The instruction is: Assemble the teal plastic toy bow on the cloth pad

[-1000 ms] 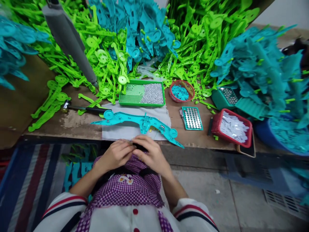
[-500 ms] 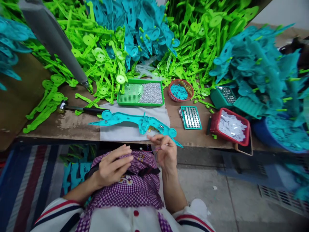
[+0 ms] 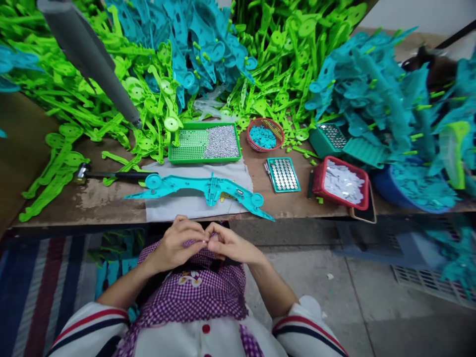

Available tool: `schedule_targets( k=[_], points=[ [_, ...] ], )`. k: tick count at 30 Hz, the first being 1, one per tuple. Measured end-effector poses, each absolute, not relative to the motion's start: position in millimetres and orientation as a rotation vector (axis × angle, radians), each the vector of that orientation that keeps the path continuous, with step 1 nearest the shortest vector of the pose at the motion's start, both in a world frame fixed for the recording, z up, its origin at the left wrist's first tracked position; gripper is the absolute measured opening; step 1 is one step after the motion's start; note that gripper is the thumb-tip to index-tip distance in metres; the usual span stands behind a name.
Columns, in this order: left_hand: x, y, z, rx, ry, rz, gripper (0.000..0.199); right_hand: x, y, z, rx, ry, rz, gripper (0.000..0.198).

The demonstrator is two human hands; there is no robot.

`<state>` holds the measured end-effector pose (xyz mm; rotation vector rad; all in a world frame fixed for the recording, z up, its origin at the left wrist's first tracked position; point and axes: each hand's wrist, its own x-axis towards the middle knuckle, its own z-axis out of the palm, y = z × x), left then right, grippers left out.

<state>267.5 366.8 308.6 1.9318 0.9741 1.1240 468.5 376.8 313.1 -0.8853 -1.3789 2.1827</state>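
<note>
Just in front of the table edge, over my lap, my left hand [image 3: 181,243] and my right hand [image 3: 230,243] meet at the fingertips. Both are closed in a pinch; whatever lies between the fingers is hidden or too small to name. Beyond them, a long turquoise plastic bow-shaped part [image 3: 193,186] lies crosswise on a white cloth [image 3: 163,210], untouched. Its ribbed middle faces up, with a small dark-and-white piece set in its right arm.
Behind the cloth stands a green tray [image 3: 188,145] of small metal pieces. Rightward are a red basket [image 3: 266,144] of turquoise bits, a tray of round cells [image 3: 284,174] and a red bin [image 3: 366,191]. A hammer [image 3: 111,175] lies left. Green parts [image 3: 134,89] are heaped behind.
My hands were apart, the left with fingers spread and the right raised near the bow part's right end. They have come together at the fingertips. The view has shifted slightly; the bow part stays put.
</note>
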Motion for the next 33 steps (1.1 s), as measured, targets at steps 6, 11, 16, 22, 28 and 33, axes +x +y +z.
schedule_targets(
  k=[6,11,16,22,28,33],
  points=[
    [292.1,366.6,300.8,1.062,1.017,1.194,0.029,450.9,355.8,313.9,-1.203,-1.663,1.239,0.024],
    [293.4,367.8,290.2,1.059,0.996,1.147,0.026,459.9,365.0,312.4,-1.282,-1.559,1.139,0.022],
    [292.4,388.0,267.6,0.692,1.157,1.082,0.059,491.0,413.7,303.5,-1.472,-1.539,0.753,0.024],
    [306.9,433.5,263.4,0.401,1.062,1.163,0.04,494.5,443.4,287.4,-1.51,-1.867,0.768,0.02],
    [316.5,434.4,269.1,0.386,1.012,1.131,0.04,488.1,435.0,301.7,-1.659,-2.104,0.553,0.02],
    [317.5,428.8,267.6,0.36,1.004,1.135,0.041,481.2,431.8,311.2,-1.731,-2.3,0.442,0.022]
  ],
)
